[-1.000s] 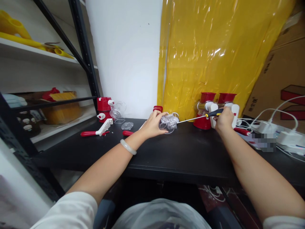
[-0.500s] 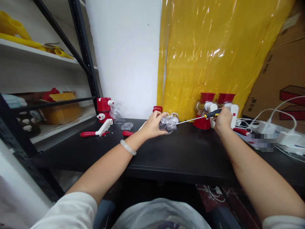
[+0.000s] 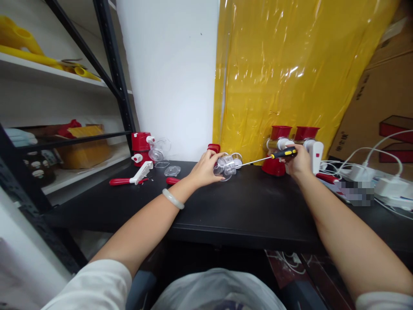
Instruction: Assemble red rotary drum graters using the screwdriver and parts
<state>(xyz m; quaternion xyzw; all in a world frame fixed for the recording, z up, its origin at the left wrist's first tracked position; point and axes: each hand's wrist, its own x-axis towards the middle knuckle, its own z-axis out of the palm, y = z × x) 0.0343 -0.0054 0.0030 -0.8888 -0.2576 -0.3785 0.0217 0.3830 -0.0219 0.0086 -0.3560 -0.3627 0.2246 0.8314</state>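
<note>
A clear plastic part [image 3: 228, 165] is gripped in my left hand [image 3: 206, 168], just above the black table [image 3: 226, 206]. My right hand [image 3: 297, 162] is closed on the yellow and black handle of a screwdriver [image 3: 284, 153]. Its long metal shaft points left, and the tip meets the right side of the clear part. Behind my right hand stand two red and white devices with red funnel tops [image 3: 280, 131]. A small red piece [image 3: 213, 147] is behind my left hand, and a red handle [image 3: 173, 181] shows beside my left wrist.
At the left are a red and white device [image 3: 140, 144], a red-handled white piece [image 3: 121, 182] and a clear lid [image 3: 172, 171]. White chargers and cables [image 3: 392, 187] lie at the right. A dark shelf frame [image 3: 111, 56] borders the left; yellow sheeting [image 3: 284, 77] hangs behind.
My right hand and the screwdriver have moved slightly left, and the handle looks turned. My left hand and the clear part have shifted only a little.
</note>
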